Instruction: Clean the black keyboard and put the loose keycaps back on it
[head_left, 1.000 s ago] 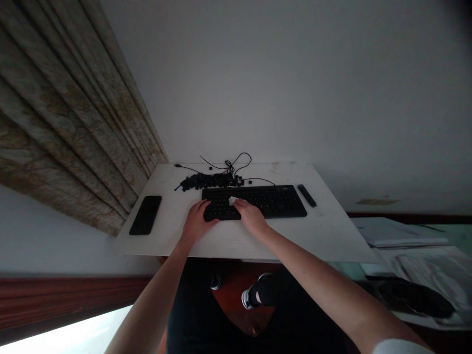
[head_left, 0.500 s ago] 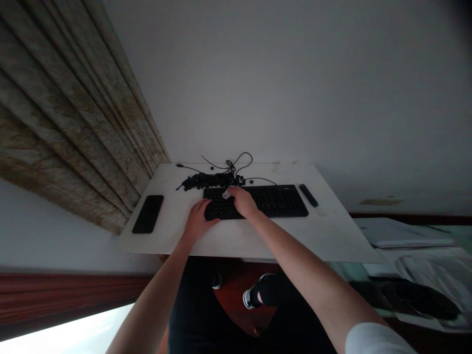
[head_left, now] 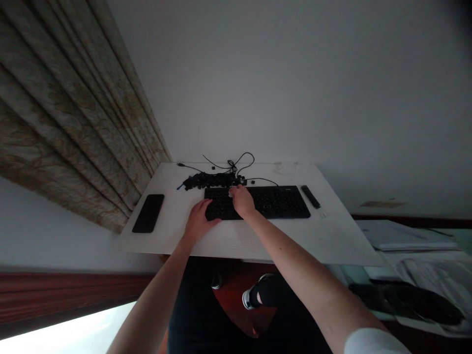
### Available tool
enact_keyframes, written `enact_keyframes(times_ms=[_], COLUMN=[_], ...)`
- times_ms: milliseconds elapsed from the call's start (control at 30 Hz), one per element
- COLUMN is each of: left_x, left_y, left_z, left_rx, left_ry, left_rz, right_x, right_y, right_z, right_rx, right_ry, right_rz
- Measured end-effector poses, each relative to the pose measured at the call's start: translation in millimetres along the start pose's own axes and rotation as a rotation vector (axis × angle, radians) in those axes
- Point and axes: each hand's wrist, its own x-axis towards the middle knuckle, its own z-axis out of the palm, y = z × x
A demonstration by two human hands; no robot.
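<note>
A black keyboard (head_left: 283, 202) lies on the white table, its bare key wells showing in places. My left hand (head_left: 199, 220) grips its left front corner, fingers on the left end and thumb along the front edge. In my right hand (head_left: 243, 200), closed over the keyboard's upper left part, is a small crumpled white tissue (head_left: 231, 192), mostly covered by the fingers. Just behind the keyboard sits a heap of loose black keycaps (head_left: 210, 180), with a thin blue-tipped tool (head_left: 180, 187) poking out at its left end.
A black phone (head_left: 148, 213) lies at the table's left side. To the keyboard's right is a slim dark bar (head_left: 310, 196), near a small clear piece (head_left: 323, 214). A black cable (head_left: 246, 156) loops behind the heap by the wall. Patterned curtain (head_left: 99, 123) hangs at the left.
My right hand, with the tissue, has shifted slightly right and toward the back edge of the keyboard. The tissue is now more hidden. My left hand keeps its place.
</note>
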Motion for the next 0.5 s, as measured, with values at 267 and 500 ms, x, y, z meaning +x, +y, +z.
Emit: enact_keyframes(times_ms=[267,500], left_x=[0,2], left_y=[0,-2], left_z=[-1,-2], left_rx=[-0.025,-0.023], left_ry=[0.006,0.001], left_rz=[0.003,-0.001], right_x=[13,9], right_y=[-9,-12], right_z=[4,1], right_rx=[0.035,0.012], right_ry=[-0.01,-0.046], right_rz=[-0.216,-0.22])
